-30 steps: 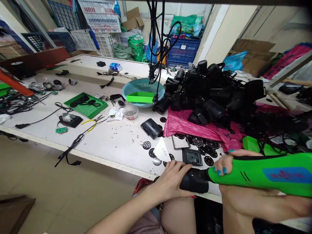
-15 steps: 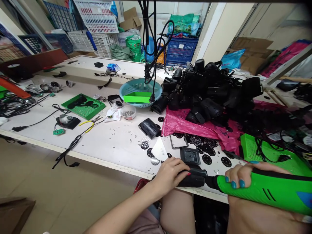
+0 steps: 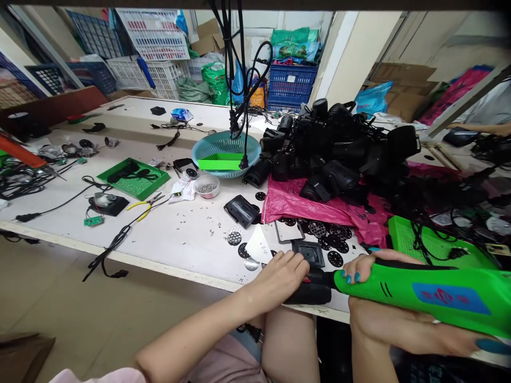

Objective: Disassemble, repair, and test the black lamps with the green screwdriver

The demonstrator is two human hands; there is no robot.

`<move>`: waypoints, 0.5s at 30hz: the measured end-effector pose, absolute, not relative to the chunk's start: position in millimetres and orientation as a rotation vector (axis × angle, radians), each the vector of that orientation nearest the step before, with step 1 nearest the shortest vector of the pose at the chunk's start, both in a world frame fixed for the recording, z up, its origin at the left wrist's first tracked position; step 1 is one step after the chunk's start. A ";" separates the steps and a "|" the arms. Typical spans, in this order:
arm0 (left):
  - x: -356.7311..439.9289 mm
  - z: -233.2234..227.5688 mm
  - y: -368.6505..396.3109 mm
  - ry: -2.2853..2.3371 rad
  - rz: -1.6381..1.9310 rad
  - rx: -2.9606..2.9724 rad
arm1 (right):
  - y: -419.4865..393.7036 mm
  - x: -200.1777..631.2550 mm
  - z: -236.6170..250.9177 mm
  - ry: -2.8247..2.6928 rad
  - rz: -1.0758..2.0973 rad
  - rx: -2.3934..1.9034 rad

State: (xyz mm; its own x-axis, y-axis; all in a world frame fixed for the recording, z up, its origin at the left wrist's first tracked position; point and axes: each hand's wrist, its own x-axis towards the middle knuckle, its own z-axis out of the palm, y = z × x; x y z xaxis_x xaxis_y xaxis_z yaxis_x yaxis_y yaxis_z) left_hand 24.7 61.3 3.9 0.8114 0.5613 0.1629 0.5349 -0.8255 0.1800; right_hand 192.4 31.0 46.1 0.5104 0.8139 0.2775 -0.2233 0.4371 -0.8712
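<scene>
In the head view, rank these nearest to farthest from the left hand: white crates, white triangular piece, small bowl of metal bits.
1. White triangular piece, just past the left hand.
2. Small bowl, farther out and left.
3. White crates, at the back, upper left.

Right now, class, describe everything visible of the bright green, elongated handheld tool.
The green tool looks plastic, with a black top strip, dark slots, a red-marked blue label and a black nose. Gripped in the right hand, it points leftward, nearly level, its nose at the black rounded casing under the left hand; contact is unclear. The rear is cropped.
</scene>
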 end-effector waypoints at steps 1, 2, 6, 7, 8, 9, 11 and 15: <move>25.6 5.3 60.2 0.866 0.302 2.910 | 31.3 190.2 47.8 -0.789 0.717 -0.889; 26.4 6.3 59.6 0.856 0.292 2.945 | 31.7 188.1 50.4 -0.802 0.698 -0.895; 27.4 7.7 63.2 0.793 0.274 3.046 | 34.2 185.1 61.8 -0.843 0.659 -0.947; 27.6 7.8 65.8 0.743 0.257 3.075 | 34.9 185.5 63.4 -0.848 0.647 -0.960; 28.2 7.9 69.2 0.670 0.232 3.102 | 35.5 186.2 64.4 -0.855 0.641 -0.973; 29.5 8.3 73.3 0.584 0.199 3.121 | 36.0 186.7 64.7 -0.870 0.647 -0.982; 33.9 10.4 83.3 0.436 0.124 3.121 | 36.9 186.9 64.6 -0.872 0.639 -0.997; 32.8 23.2 98.7 0.463 0.009 3.061 | 37.9 185.8 64.3 -0.870 0.619 -0.975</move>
State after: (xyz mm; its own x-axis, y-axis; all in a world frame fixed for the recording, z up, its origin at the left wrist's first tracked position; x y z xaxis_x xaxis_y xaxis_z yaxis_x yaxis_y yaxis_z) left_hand 32.8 98.7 23.2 0.9553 0.2956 -0.0014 0.2954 -0.9543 0.0461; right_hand 185.8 37.9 64.3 0.5224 0.7801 0.3444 -0.0697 0.4415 -0.8945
